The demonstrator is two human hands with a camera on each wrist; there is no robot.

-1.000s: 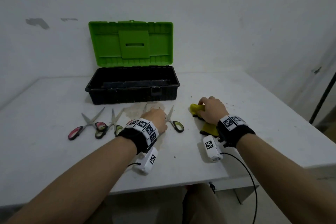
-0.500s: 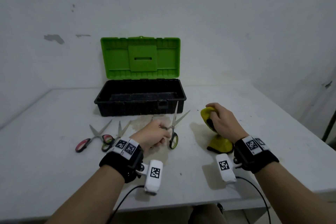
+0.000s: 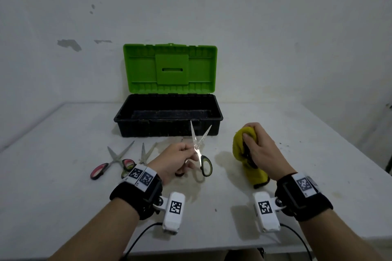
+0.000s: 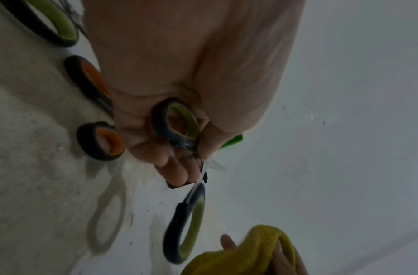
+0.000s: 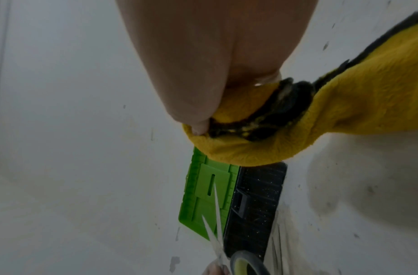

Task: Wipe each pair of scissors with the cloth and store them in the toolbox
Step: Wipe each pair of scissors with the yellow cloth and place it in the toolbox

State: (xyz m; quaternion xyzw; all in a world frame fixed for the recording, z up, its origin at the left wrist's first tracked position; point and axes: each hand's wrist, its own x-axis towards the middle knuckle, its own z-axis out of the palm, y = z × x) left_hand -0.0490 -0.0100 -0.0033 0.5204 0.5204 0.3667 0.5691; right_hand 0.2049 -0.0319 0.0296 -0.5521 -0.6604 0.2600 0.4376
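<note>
My left hand [image 3: 186, 154] grips green-handled scissors [image 3: 199, 150] by one finger loop [image 4: 177, 126] and holds them above the table, blades spread and pointing up. The other loop [image 4: 186, 228] hangs free. To their right, my right hand [image 3: 252, 140] clutches a bunched yellow cloth [image 3: 239, 148] whose lower end trails down to the table. Cloth and scissors are apart. The black toolbox [image 3: 148, 129] stands open behind them, its green lid [image 3: 169, 68] upright. The yellow cloth [image 5: 344, 111] fills the right wrist view.
Pink-handled scissors [image 3: 112, 163] and a second green-handled pair [image 3: 144, 157] lie on the white table [image 3: 53, 154] left of my left hand. Orange-handled scissors [image 4: 102, 139] lie under that hand. The wall stands close behind the toolbox. The table's front edge runs near my forearms.
My left hand has lifted the green-handled scissors off the table and turned their blades upward. My right hand has raised the cloth from the table.
</note>
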